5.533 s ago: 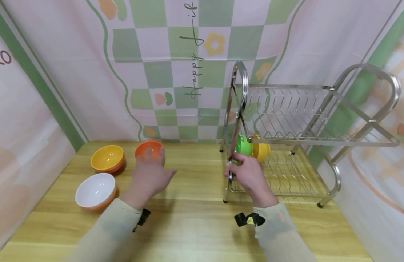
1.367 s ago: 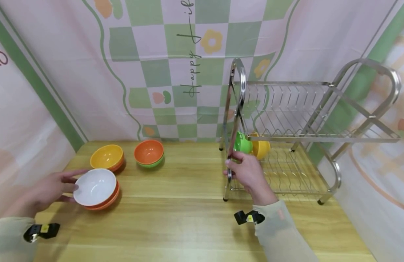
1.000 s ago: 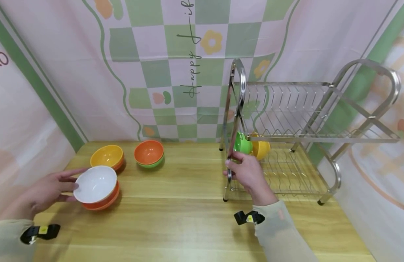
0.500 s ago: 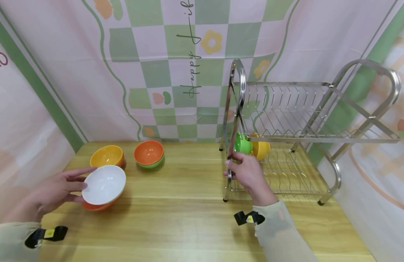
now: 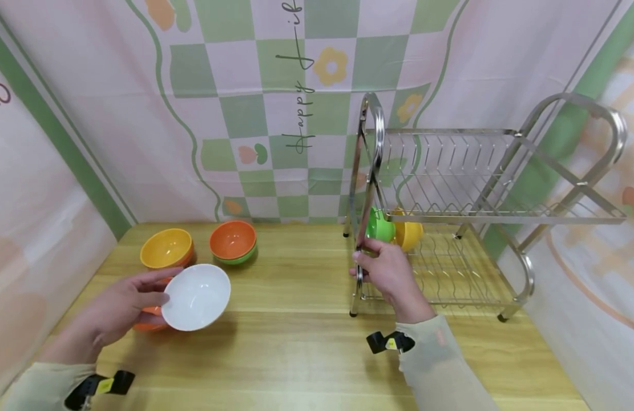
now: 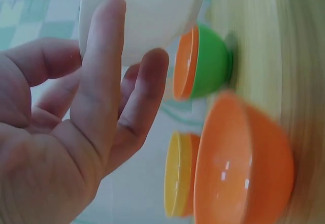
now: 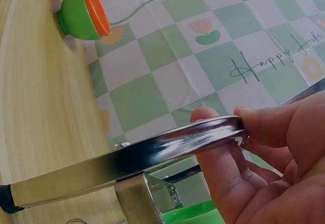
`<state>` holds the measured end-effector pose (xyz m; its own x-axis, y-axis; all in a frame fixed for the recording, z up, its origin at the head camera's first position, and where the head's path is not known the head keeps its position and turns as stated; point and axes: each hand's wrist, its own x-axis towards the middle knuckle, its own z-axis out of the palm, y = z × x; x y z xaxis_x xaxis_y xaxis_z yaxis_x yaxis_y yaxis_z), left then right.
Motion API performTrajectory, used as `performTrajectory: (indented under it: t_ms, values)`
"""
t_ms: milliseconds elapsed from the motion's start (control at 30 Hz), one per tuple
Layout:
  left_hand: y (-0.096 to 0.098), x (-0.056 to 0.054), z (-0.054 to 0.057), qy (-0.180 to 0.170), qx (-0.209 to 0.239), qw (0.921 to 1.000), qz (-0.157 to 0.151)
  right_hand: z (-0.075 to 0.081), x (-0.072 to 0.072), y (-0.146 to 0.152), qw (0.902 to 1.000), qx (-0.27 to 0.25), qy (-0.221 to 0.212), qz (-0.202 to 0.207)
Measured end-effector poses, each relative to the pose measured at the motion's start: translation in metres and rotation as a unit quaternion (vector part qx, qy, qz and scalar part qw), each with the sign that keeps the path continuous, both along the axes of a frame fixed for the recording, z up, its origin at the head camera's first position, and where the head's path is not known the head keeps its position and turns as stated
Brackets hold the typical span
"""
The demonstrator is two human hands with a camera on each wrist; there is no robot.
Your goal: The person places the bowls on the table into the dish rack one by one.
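My left hand [image 5: 122, 303] pinches a white bowl [image 5: 197, 297] at its left rim and holds it tilted above the table. Its thumb and fingers also show on the white bowl [image 6: 139, 16] in the left wrist view. Below and behind it sits an orange bowl [image 6: 244, 163], mostly hidden by the hand in the head view. With curled fingers, my right hand [image 5: 394, 279] grips the left front post of a metal dish rack [image 5: 501, 219]. In the right wrist view, thumb and fingers wrap the shiny tube [image 7: 152, 148].
A yellow bowl [image 5: 166, 248] nested in an orange one stands back left; beside it, an orange bowl [image 5: 232, 240] sits in a green one. On the rack's lower tier stand a green bowl [image 5: 381, 227] and a yellow bowl [image 5: 410, 235]. A patterned cloth [image 5: 245, 114] hangs behind the table.
My left hand has gone from above the orange-and-green stack to the white bowl, lifted it off the orange bowl and carried it right. The right hand has kept its hold on the rack.
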<state>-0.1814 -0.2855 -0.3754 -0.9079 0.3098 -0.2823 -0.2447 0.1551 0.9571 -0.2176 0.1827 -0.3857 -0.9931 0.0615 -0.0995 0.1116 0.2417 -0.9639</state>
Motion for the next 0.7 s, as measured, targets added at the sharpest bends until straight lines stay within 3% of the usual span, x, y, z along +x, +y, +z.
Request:
performTrajectory:
  t_ms: [200,433,700]
  values:
    - [0.03,0.005,-0.004,0.001,0.003,0.9999,0.01,0.0,0.0,0.0,1.0,-0.004,-0.004,-0.002]
    - [0.064,0.008,-0.018,0.015,0.033,0.9987,0.037,0.0,0.0,0.0,1.0,-0.001,-0.005,-0.003]
    - [0.1,0.006,-0.024,-0.001,0.041,0.9976,0.056,0.0,0.0,0.0,1.0,-0.005,-0.007,-0.003]
